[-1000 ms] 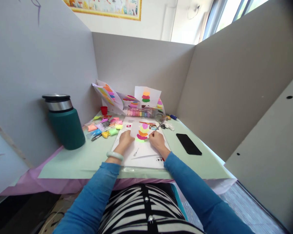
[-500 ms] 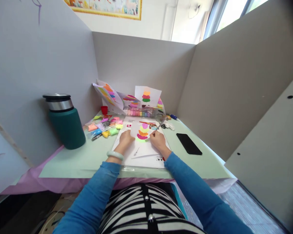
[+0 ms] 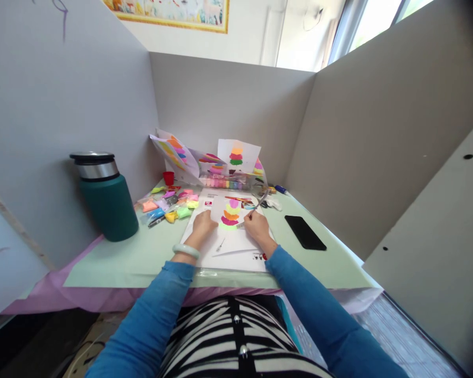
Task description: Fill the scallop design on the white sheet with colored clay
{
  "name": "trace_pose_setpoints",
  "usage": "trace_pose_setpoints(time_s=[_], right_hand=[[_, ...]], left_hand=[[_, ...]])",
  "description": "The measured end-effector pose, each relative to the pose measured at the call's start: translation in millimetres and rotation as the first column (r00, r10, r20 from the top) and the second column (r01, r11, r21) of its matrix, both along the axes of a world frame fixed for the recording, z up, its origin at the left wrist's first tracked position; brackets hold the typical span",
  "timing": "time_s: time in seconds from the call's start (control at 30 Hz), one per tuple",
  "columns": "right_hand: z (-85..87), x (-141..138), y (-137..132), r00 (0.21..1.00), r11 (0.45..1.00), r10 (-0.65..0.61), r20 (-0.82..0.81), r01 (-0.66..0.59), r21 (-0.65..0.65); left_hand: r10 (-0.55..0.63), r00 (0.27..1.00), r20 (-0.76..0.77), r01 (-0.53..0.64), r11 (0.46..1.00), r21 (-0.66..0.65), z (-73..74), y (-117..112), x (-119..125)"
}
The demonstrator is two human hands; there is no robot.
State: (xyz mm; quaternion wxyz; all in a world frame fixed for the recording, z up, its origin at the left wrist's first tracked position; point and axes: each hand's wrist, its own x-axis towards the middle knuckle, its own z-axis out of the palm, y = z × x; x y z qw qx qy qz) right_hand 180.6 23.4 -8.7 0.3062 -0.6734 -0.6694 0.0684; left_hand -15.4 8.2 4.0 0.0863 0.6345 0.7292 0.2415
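A white sheet of paper [image 3: 236,244] carries a stack of coloured clay patches [image 3: 230,212] in purple, yellow, orange and magenta, with light green at the bottom. My left hand [image 3: 204,226] is closed at the sheet's left edge, gripping it; its fingertips are partly hidden. In my right hand [image 3: 257,224] is a metal fork [image 3: 241,226], its tines down at the green patch and its handle slanting up to the right. Below the patches lies a small thin pointed item [image 3: 220,244], too small to name.
Bags of coloured clay [image 3: 169,205] lie left of the paper. A green bottle [image 3: 108,205] stands at far left, a black phone [image 3: 305,232] at right. Behind are a red cup [image 3: 168,178], a clay pack [image 3: 224,182] and propped pictures [image 3: 239,155]. Grey partitions [image 3: 232,100] surround the table.
The fork and my right hand have shifted very slightly right, and the handle's angle has changed a little. My left hand stays in place.
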Motion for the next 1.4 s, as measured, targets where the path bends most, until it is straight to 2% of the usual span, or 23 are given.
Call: trace_pose_setpoints(time_s=[0.1, 0.3, 0.47, 0.57, 0.73, 0.83, 0.9, 1.07, 1.23, 1.4], right_hand=[[-0.4, 1.4, 0.5, 1.0, 1.0, -0.016, -0.011, 0.016, 0.01], [-1.6, -5.8, -0.5, 0.995, 0.997, 0.071, -0.063, -0.07, 0.019], [0.0, -1.1, -0.4, 0.999, 1.0, -0.005, -0.032, 0.005, 0.005], [1.5, 2.7, -1.2, 0.997, 0.999, -0.033, -0.068, 0.035, 0.022], [-2.0, 4.9, 2.7, 0.965, 0.997, 0.017, -0.262, 0.003, 0.077], [-6.7, 6.0, 8.0, 0.885, 0.989, 0.137, -0.444, -0.094, 0.119], [-8.2, 7.2, 9.9, 0.843, 0.983, 0.176, -0.508, -0.119, 0.143], [-5.3, 9.3, 6.7, 0.896, 0.984, 0.094, -0.435, -0.018, 0.176], [-4.6, 7.8, 3.7, 0.927, 0.98, 0.118, -0.356, -0.051, 0.193], [-5.3, 6.9, 2.8, 0.928, 0.979, 0.133, -0.349, -0.069, 0.191]], left_hand=[[-0.004, 1.0, -0.003, 0.004, 1.0, 0.009, -1.2, 0.9, -0.2], [-0.003, 1.0, -0.007, 0.003, 1.0, 0.013, -1.9, 2.3, -0.5], [0.004, 1.0, -0.008, -0.004, 1.0, 0.005, -1.1, 1.3, -0.1], [0.01, 1.0, -0.011, -0.01, 1.0, 0.007, -0.5, 0.8, 0.3], [0.031, 1.0, -0.003, -0.031, 0.999, -0.016, 3.5, -0.9, 1.1], [0.066, 0.996, 0.053, -0.065, 0.998, -0.013, 7.9, -3.6, 1.7], [0.076, 0.993, 0.09, -0.076, 0.997, -0.002, 10.6, -6.0, 2.1], [0.047, 0.986, 0.157, -0.048, 0.999, -0.001, 13.7, -10.4, 2.6], [0.042, 0.983, 0.176, -0.039, 0.999, -0.017, 11.7, -9.0, 2.1], [0.032, 0.996, 0.084, -0.028, 0.998, -0.049, 7.9, -5.1, 1.6]])
